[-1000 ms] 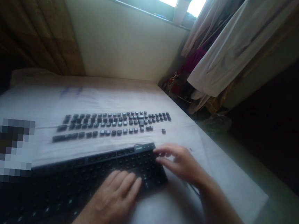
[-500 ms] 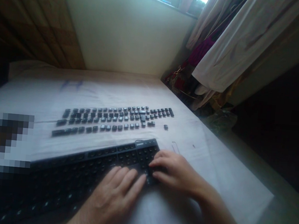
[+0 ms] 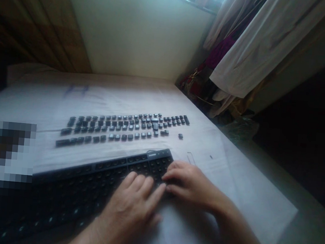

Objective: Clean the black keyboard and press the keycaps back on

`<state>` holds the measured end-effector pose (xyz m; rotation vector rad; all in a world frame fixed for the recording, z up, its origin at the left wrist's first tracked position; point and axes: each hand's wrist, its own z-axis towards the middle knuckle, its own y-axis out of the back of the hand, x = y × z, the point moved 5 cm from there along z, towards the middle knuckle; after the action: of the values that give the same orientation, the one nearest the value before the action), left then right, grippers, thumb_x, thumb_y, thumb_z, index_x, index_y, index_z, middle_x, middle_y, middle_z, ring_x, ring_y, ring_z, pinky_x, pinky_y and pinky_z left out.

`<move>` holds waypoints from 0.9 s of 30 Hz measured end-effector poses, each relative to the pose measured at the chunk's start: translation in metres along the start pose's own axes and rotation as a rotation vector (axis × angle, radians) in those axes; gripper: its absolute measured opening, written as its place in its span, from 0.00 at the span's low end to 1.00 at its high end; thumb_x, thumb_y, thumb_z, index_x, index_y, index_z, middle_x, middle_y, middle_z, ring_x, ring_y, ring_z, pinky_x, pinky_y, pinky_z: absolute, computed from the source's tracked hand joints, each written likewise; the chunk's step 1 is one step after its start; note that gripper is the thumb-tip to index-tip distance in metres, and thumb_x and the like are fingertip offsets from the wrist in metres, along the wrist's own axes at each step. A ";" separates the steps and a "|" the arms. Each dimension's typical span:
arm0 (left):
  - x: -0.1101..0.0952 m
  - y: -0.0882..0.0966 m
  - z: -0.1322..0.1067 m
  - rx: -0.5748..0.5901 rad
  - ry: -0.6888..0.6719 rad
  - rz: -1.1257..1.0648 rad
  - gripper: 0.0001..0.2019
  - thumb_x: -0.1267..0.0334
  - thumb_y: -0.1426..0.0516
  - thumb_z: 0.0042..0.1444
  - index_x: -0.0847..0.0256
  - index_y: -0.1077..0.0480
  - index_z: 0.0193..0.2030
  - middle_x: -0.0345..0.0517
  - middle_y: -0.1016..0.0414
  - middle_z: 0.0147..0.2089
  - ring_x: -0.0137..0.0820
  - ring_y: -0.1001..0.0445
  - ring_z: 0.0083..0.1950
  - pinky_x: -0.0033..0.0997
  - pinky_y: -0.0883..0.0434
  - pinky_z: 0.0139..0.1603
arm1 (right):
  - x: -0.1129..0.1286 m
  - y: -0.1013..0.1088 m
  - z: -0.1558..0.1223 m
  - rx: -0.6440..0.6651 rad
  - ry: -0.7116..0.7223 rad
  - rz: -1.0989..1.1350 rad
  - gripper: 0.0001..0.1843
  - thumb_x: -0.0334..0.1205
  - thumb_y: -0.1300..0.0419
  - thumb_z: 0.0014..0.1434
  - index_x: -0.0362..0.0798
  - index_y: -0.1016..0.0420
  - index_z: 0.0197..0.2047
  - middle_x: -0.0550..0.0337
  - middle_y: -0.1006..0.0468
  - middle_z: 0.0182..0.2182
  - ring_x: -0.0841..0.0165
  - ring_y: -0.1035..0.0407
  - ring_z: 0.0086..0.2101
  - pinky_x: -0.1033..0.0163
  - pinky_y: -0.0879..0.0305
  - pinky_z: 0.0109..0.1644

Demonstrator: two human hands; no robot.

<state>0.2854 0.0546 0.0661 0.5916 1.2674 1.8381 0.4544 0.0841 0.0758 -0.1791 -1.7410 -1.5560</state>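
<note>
A black keyboard lies slanted on a white cloth, with bare key sockets showing over much of it. My left hand is on its right part, fingers bent over the sockets and thumb by the front edge; it grips the keyboard. At the keyboard's right end my right hand has thumb and fingers in a pinch close to the surface. Whatever is between those fingertips is hidden. The left index fingertip almost meets the right hand's fingers. Beyond the keyboard, loose black keycaps lie in several rows.
The white cloth covers a flat surface whose right edge drops to the floor. A thin bent wire and a small dark bit lie right of the keyboard. Clothes hang at the right. A pixelated patch hides the left side.
My left hand has shifted up and right, its index finger now stretched toward the right hand and its thumb in view. My right hand stays almost where it was.
</note>
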 end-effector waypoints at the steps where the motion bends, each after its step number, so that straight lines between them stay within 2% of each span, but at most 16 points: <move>1: 0.000 0.000 0.000 0.002 0.001 0.001 0.27 0.48 0.36 0.58 0.55 0.32 0.60 0.44 0.27 0.46 0.39 0.31 0.47 0.43 0.38 0.56 | 0.000 0.000 0.000 -0.001 -0.003 0.004 0.09 0.30 0.33 0.56 0.48 0.18 0.41 0.57 0.21 0.38 0.65 0.26 0.39 0.61 0.29 0.45; 7: -0.001 0.000 0.000 -0.031 0.005 -0.001 0.25 0.49 0.36 0.57 0.55 0.31 0.58 0.44 0.27 0.46 0.39 0.32 0.45 0.43 0.37 0.55 | -0.003 0.000 0.000 0.016 0.030 0.071 0.09 0.31 0.36 0.59 0.49 0.17 0.42 0.57 0.20 0.37 0.67 0.25 0.38 0.63 0.29 0.44; 12: -0.001 0.002 -0.001 -0.030 0.002 -0.002 0.22 0.50 0.38 0.60 0.55 0.31 0.58 0.44 0.27 0.46 0.38 0.32 0.46 0.42 0.39 0.55 | -0.006 -0.001 0.000 -0.028 0.047 0.090 0.08 0.33 0.37 0.61 0.50 0.16 0.40 0.57 0.20 0.35 0.68 0.25 0.36 0.64 0.29 0.40; 27: -0.002 -0.003 0.000 -0.043 0.014 0.023 0.17 0.54 0.39 0.61 0.54 0.30 0.55 0.44 0.28 0.48 0.37 0.32 0.48 0.43 0.40 0.59 | -0.004 -0.007 0.001 -0.063 0.072 -0.029 0.07 0.34 0.36 0.61 0.51 0.15 0.36 0.58 0.21 0.33 0.69 0.26 0.33 0.66 0.30 0.37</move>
<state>0.2873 0.0533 0.0635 0.5729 1.2326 1.8866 0.4527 0.0853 0.0683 -0.1277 -1.6462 -1.6201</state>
